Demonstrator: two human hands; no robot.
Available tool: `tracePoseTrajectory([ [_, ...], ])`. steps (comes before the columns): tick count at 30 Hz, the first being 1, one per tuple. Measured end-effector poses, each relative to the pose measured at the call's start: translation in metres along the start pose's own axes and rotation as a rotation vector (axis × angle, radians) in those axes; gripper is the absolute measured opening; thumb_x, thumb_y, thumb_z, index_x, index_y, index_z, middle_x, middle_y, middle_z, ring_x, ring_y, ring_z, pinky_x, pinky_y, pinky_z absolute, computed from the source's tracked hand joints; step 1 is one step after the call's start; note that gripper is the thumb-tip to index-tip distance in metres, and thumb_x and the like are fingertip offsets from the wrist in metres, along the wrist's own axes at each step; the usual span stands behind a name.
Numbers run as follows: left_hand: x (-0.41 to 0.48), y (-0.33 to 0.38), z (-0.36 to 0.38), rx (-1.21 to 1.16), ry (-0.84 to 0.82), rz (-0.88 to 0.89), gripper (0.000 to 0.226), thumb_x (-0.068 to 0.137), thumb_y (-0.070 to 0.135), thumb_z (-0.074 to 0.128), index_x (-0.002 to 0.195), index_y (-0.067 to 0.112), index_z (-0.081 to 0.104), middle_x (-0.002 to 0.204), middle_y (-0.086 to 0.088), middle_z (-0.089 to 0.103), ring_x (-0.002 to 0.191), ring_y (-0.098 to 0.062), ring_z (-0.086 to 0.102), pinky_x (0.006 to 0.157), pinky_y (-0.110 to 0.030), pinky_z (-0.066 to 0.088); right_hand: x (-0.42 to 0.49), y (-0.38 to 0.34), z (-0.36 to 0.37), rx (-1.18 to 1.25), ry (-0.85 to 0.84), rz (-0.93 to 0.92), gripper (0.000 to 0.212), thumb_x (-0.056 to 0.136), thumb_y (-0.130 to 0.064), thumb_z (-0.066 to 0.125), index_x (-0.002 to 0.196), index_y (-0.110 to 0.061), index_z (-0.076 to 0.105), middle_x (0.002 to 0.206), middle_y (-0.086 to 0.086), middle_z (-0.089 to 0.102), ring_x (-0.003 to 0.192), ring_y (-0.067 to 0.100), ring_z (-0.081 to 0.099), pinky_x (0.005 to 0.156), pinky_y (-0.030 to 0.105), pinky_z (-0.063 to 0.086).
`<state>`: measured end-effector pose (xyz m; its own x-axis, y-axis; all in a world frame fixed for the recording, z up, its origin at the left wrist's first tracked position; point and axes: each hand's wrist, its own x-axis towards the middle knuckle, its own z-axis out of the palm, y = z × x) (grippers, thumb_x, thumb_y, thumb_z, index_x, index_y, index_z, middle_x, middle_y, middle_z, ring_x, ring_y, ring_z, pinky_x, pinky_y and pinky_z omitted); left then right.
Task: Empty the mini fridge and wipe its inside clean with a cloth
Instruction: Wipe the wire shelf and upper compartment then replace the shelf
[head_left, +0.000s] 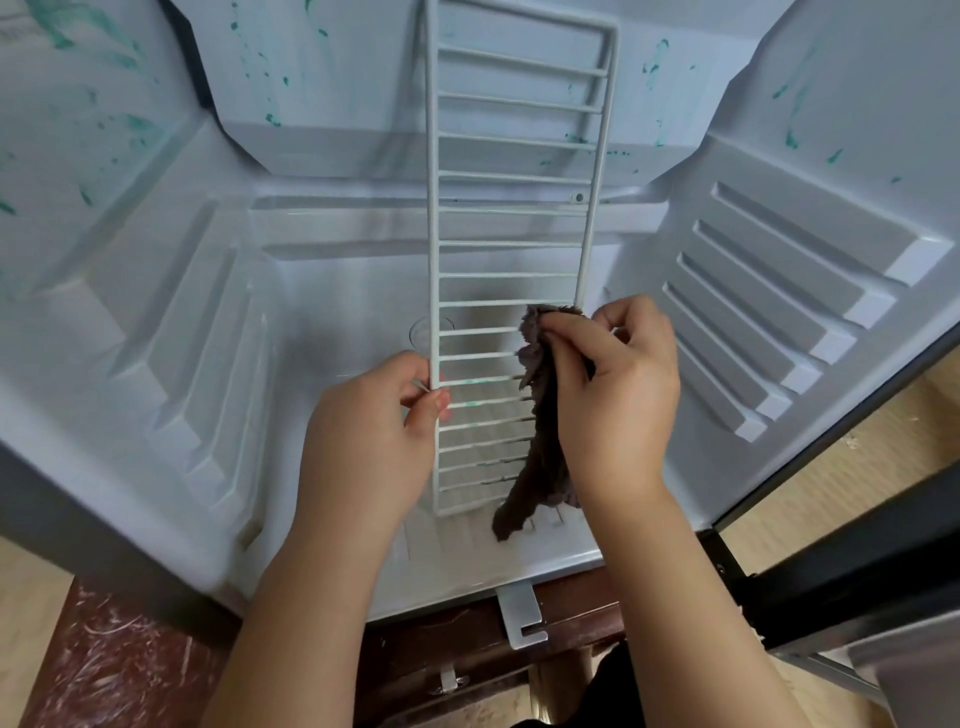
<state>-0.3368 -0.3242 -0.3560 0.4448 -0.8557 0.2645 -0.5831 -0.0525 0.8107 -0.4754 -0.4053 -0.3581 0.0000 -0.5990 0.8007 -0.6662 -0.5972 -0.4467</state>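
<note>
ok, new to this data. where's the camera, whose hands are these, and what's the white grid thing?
There is no robot here. A person works with bare hands, and the single picture comes from a wide-angle camera worn on their head, looking forward and down. That is why the arms enter from the bottom and straight edges look bent.

You are looking into the open mini fridge; no food shows in it. The white grid is its wire shelf, held on end inside the fridge. The left hand pinches the shelf's left rail to steady it. The right hand holds a dark cloth against the shelf's right side. Green smears dot the inner walls, so those look not yet wiped.
</note>
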Motion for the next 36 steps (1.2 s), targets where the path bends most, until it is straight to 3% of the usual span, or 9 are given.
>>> tracePoseTrajectory([
  [5, 0.003, -0.004, 0.005, -0.038, -0.047, -0.023, 0.018, 0.087, 0.011, 0.062, 0.078, 0.026, 0.060, 0.079, 0.009, 0.070, 0.065, -0.022, 0.068, 0.064, -0.046, 0.056, -0.005, -0.037, 0.016, 0.163, -0.100, -0.060, 0.013, 0.079, -0.010, 0.064, 0.080, -0.013, 0.077, 0.073, 0.003, 0.052, 0.073, 0.025, 0.051, 0.063, 0.041, 0.046],
  [8, 0.005, -0.007, 0.006, -0.039, -0.029, -0.027, 0.032, 0.088, 0.009, 0.061, 0.077, 0.039, 0.056, 0.081, 0.008, 0.070, 0.067, -0.023, 0.068, 0.064, -0.049, 0.056, -0.007, -0.049, 0.022, 0.181, -0.108, -0.053, 0.012, 0.079, -0.010, 0.064, 0.079, -0.012, 0.076, 0.073, 0.005, 0.053, 0.072, 0.026, 0.052, 0.064, 0.042, 0.047],
  [11, 0.004, -0.010, 0.007, -0.050, -0.006, -0.024, 0.025, 0.089, 0.014, 0.062, 0.081, 0.037, 0.054, 0.079, 0.009, 0.070, 0.066, -0.022, 0.068, 0.065, -0.049, 0.056, -0.001, -0.037, 0.015, 0.137, -0.082, -0.080, 0.012, 0.078, -0.012, 0.068, 0.083, -0.017, 0.077, 0.074, 0.003, 0.054, 0.072, 0.025, 0.053, 0.064, 0.039, 0.047],
  [15, 0.004, -0.009, 0.004, -0.072, 0.015, -0.024, 0.009, 0.088, 0.023, 0.062, 0.086, 0.032, 0.061, 0.081, 0.012, 0.071, 0.068, -0.020, 0.068, 0.069, -0.047, 0.057, 0.009, -0.007, -0.005, 0.068, -0.053, 0.058, 0.014, 0.081, -0.015, 0.067, 0.088, -0.022, 0.078, 0.078, -0.006, 0.047, 0.075, 0.022, 0.055, 0.063, 0.035, 0.050],
  [19, 0.002, -0.001, 0.003, -0.011, 0.032, -0.023, 0.010, 0.089, 0.016, 0.062, 0.083, 0.024, 0.063, 0.078, 0.018, 0.069, 0.065, -0.015, 0.067, 0.068, -0.042, 0.056, 0.005, -0.006, -0.007, 0.043, -0.031, 0.083, 0.016, 0.083, -0.010, 0.066, 0.091, -0.019, 0.077, 0.078, -0.008, 0.047, 0.074, 0.023, 0.055, 0.059, 0.028, 0.045],
  [28, 0.003, -0.005, 0.006, -0.090, 0.008, -0.060, 0.019, 0.089, 0.016, 0.063, 0.083, 0.035, 0.062, 0.078, 0.018, 0.070, 0.066, -0.015, 0.068, 0.068, -0.045, 0.057, -0.012, -0.025, 0.013, 0.147, -0.017, 0.030, 0.014, 0.085, -0.002, 0.066, 0.093, -0.008, 0.075, 0.087, 0.006, 0.055, 0.073, 0.017, 0.056, 0.064, 0.019, 0.044],
  [32, 0.002, -0.001, 0.006, -0.062, -0.002, -0.042, 0.019, 0.090, 0.016, 0.063, 0.077, 0.031, 0.060, 0.075, 0.022, 0.067, 0.067, -0.013, 0.067, 0.068, -0.044, 0.057, -0.008, -0.003, -0.005, 0.061, 0.057, 0.095, 0.015, 0.085, 0.002, 0.065, 0.094, -0.005, 0.075, 0.085, 0.006, 0.055, 0.073, 0.007, 0.048, 0.068, 0.005, 0.038],
  [36, 0.001, 0.003, 0.007, -0.028, 0.030, -0.018, 0.016, 0.090, 0.013, 0.061, 0.080, 0.026, 0.062, 0.078, 0.015, 0.068, 0.065, -0.015, 0.066, 0.068, -0.040, 0.056, -0.005, 0.013, -0.029, -0.003, 0.158, 0.221, 0.015, 0.084, -0.002, 0.064, 0.094, -0.006, 0.074, 0.086, -0.001, 0.053, 0.075, 0.001, 0.047, 0.071, 0.001, 0.037],
])
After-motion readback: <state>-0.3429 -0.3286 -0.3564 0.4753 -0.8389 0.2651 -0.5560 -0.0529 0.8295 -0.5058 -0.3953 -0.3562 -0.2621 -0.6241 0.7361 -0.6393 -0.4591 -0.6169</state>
